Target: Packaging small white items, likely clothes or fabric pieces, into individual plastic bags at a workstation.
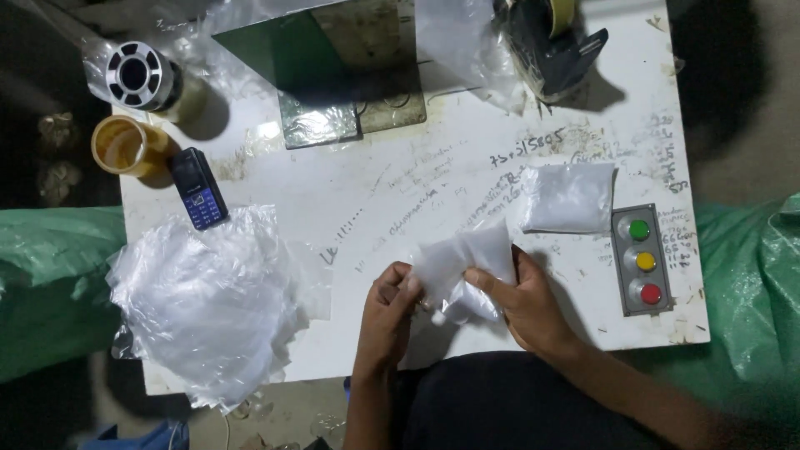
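Sitting at the near edge of the white table (400,192), just at its six o'clock side, is a small clear bag (462,267) of white stuff, held up between both hands. The left hand (387,312) pinches the bag's left end, thumb and fingertips pressed together on the plastic. The right hand (525,304) grips the other end, its fingers (487,279) folded over the film and clamped on it.

At one o'clock from the bag, close by, lies a second filled bag (569,197), flat on the table. At three o'clock from that one sits a grey button box (642,258) with green, yellow and red buttons. At nine o'clock from the hands spreads a loose heap of empty plastic bags (208,300), hanging over the table's edge. Beyond it, at eleven o'clock, rests a dark blue phone (198,187), then a roll of brown tape (125,146) and a metal spool (137,77). At twelve o'clock stands a green metal stand (292,50), with a black tape dispenser (550,42) at one o'clock.
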